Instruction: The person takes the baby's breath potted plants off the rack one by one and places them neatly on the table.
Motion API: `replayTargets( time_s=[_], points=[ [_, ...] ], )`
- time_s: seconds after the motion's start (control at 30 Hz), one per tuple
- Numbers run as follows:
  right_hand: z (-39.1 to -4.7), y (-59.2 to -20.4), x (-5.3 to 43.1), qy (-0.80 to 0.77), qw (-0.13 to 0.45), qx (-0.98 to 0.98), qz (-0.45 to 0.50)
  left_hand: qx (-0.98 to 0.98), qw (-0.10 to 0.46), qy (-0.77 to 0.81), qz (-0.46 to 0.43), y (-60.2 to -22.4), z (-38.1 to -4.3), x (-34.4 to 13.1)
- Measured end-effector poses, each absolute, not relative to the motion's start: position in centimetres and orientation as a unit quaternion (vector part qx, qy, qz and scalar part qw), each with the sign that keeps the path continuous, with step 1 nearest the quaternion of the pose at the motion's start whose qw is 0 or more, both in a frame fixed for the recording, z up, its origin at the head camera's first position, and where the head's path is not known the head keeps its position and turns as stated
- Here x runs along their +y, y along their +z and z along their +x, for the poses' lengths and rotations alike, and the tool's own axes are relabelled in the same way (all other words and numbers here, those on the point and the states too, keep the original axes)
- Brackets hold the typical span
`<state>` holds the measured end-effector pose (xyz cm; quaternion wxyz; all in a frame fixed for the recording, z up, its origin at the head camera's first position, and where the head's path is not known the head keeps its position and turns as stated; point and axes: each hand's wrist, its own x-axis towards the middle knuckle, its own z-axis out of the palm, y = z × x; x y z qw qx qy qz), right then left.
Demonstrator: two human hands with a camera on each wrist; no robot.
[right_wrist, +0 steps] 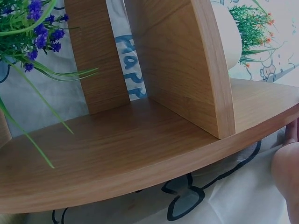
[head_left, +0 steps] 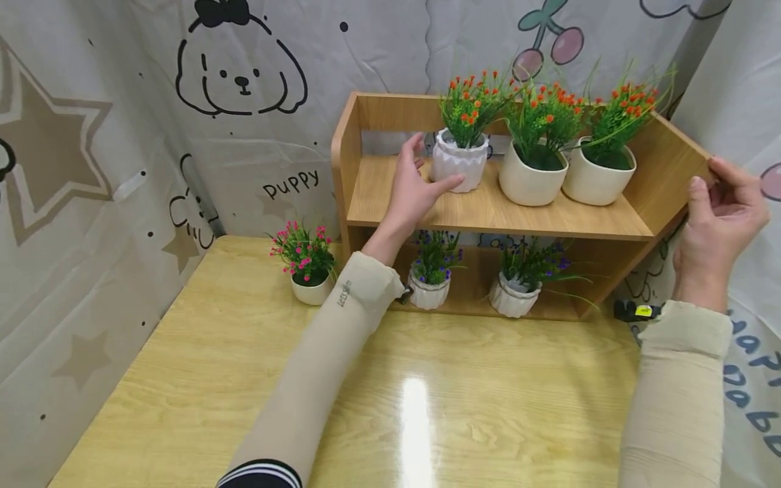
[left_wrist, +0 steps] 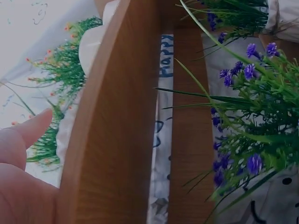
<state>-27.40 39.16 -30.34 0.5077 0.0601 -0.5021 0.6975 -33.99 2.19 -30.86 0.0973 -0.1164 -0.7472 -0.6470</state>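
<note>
A two-tier wooden shelf [head_left: 390,196] stands on the table. On its upper board are a ridged white pot [head_left: 459,163] with orange flowers and two smooth white pots, a middle one [head_left: 532,177] and a right one [head_left: 598,175], also with orange flowers. My left hand [head_left: 410,186] is at the left of the ridged pot, thumb stretched across near its front and fingers beside it; whether they touch the pot I cannot tell. At the shelf's right side panel [head_left: 671,166], my right hand [head_left: 716,227] holds the upper front corner between thumb and fingers.
Two white pots with purple flowers, a left one [head_left: 430,288] and a right one [head_left: 515,296], stand on the lower board. A pink-flowered pot [head_left: 311,290] sits on the table [head_left: 488,393] left of the shelf. Printed curtains [head_left: 244,163] hang behind and on both sides.
</note>
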Motion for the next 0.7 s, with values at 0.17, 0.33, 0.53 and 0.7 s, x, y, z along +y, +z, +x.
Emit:
replayTargets(
  time_s=[0.17, 0.33, 0.53, 0.7],
  points=[
    [-27.4, -30.1, 39.2, 0.690, 0.507, -0.513, 0.060, -0.743, 0.074, -0.657, -0.102, -30.7, -35.2, 3.3],
    [-27.3, -30.2, 39.2, 0.687, 0.509, -0.514, 0.065, -0.746, 0.067, -0.655, -0.095, -30.6, -36.1, 4.6],
    [-27.6, -30.2, 39.2, 0.698, 0.509, -0.499, 0.069, -0.768, 0.073, -0.630, -0.083, -30.7, -36.7, 5.3],
    [-27.6, -30.3, 39.4, 0.694, 0.511, -0.503, 0.068, -0.793, 0.082, -0.598, -0.077, -30.6, -36.7, 5.4]
  ],
)
